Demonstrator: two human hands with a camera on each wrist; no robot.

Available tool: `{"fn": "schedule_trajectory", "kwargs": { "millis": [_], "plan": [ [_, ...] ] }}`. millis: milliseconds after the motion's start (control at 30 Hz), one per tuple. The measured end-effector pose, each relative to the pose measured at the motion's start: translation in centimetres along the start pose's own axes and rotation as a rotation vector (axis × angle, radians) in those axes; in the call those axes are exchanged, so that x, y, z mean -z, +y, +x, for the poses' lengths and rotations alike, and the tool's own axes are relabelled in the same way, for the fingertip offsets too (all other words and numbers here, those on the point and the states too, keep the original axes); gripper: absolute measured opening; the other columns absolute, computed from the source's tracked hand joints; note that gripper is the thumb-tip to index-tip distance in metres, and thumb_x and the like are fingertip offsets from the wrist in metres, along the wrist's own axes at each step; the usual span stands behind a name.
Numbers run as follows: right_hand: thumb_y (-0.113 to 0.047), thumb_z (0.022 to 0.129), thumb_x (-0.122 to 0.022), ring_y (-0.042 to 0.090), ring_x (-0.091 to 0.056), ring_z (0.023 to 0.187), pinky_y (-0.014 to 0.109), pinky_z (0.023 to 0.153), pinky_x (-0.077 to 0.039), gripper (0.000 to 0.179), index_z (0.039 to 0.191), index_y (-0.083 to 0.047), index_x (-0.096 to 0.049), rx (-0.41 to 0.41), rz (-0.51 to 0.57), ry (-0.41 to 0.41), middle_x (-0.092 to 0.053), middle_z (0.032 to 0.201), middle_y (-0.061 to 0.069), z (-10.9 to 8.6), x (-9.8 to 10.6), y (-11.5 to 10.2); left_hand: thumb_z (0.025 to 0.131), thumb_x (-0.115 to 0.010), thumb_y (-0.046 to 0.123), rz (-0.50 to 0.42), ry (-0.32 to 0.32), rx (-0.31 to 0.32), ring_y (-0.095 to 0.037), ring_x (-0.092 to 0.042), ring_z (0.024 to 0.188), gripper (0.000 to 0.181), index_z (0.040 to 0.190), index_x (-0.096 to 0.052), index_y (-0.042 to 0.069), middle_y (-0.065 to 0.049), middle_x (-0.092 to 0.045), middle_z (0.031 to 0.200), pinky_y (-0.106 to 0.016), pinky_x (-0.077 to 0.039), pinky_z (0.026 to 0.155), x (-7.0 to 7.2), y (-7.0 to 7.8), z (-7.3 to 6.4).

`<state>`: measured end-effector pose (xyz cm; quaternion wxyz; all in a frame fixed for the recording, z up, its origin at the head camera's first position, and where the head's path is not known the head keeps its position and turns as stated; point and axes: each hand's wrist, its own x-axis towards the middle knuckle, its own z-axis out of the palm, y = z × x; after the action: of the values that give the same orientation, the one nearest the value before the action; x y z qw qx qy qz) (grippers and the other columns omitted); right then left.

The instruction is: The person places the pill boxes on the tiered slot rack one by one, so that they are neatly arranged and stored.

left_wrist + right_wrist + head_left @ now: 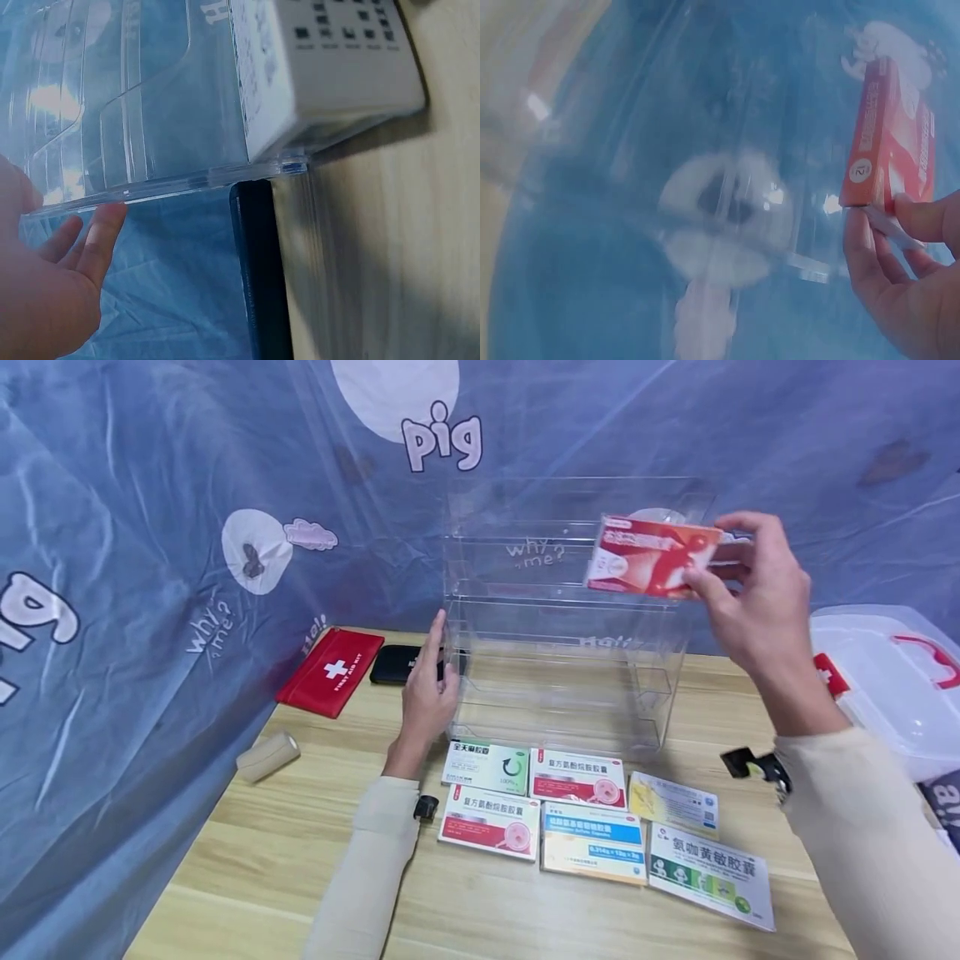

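Observation:
My right hand [765,597] pinches a red and orange medicine box [648,558] by its right end, thumb in front and fingers behind. The box is raised before the upper tiers of a clear acrylic display rack [525,592]. In the right wrist view the same box [870,139] shows a narrow side with a "12" mark. Against the rack's left side rests my left hand [429,697], its fingers fairly straight and pointing up. Seen from the left wrist, fingertips [112,214] touch the edge of the clear side panel [180,182].
Several medicine boxes lie in two rows before the rack, among them a green-white box [483,767] and a blue-white one [592,843]. Left of the rack are a red first aid pouch [330,672], a black case [393,665] and a beige roll [267,757]. A clear-lidded bin [892,693] stands right.

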<state>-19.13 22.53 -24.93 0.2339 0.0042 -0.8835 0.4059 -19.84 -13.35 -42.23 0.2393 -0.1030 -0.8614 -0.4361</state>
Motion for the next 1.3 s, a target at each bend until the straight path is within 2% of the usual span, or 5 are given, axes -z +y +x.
{"fn": "schedule_trajectory", "kwargs": {
  "millis": [200,467,767,1033,1300],
  "plan": [
    [-0.020,0.105,-0.067,0.019,-0.071,0.120,0.027,0.099,-0.060,0.054,0.154,-0.029,-0.047,0.001,-0.008,0.006,-0.069,0.146,0.016,4.3,-2.6,-3.4,0.100,-0.052,0.005,-0.004,0.003,-0.009,-0.030,-0.068,0.125,0.082,0.173,-0.026,0.033,0.002,-0.039,0.175,-0.025,-0.044,0.055,-0.3,0.3,0.1],
    [-0.025,0.107,-0.061,0.018,-0.072,0.125,0.028,0.109,-0.056,0.047,0.152,-0.027,-0.046,0.065,-0.044,0.075,-0.072,0.143,0.011,8.0,-5.1,-5.5,0.100,-0.052,0.007,0.030,-0.003,0.006,-0.022,-0.053,0.070,0.083,0.173,-0.024,0.035,0.003,-0.037,0.176,-0.028,-0.040,0.054,-0.5,0.5,-0.1],
    [-0.012,0.108,-0.057,0.026,-0.067,0.130,0.037,0.115,-0.052,0.047,0.154,-0.013,-0.045,0.085,-0.134,0.077,-0.069,0.145,0.013,9.0,-7.6,-4.5,0.100,-0.051,0.006,0.023,0.004,0.020,-0.016,-0.048,0.062,0.082,0.173,-0.024,0.035,0.004,-0.037,0.176,-0.027,-0.039,0.053,-0.8,0.2,-0.3],
    [-0.010,0.103,-0.061,0.030,-0.059,0.136,0.037,0.120,-0.048,0.050,0.152,-0.013,-0.050,0.074,-0.130,0.065,-0.046,0.139,0.012,9.0,-8.7,-3.8,0.098,-0.052,0.004,0.013,0.027,0.019,-0.017,-0.048,0.063,0.083,0.172,-0.027,0.032,0.003,-0.038,0.175,-0.026,-0.041,0.054,-0.7,0.0,-0.1],
    [-0.009,0.105,-0.057,0.037,-0.058,0.134,0.044,0.117,-0.049,0.048,0.152,-0.011,-0.050,0.095,-0.125,0.049,-0.046,0.139,0.014,8.8,-10.1,-4.3,0.099,-0.052,0.005,0.016,0.030,0.023,-0.016,-0.047,0.062,0.082,0.172,-0.027,0.031,0.003,-0.038,0.175,-0.026,-0.040,0.054,-0.6,0.0,0.1]
  ]
}}
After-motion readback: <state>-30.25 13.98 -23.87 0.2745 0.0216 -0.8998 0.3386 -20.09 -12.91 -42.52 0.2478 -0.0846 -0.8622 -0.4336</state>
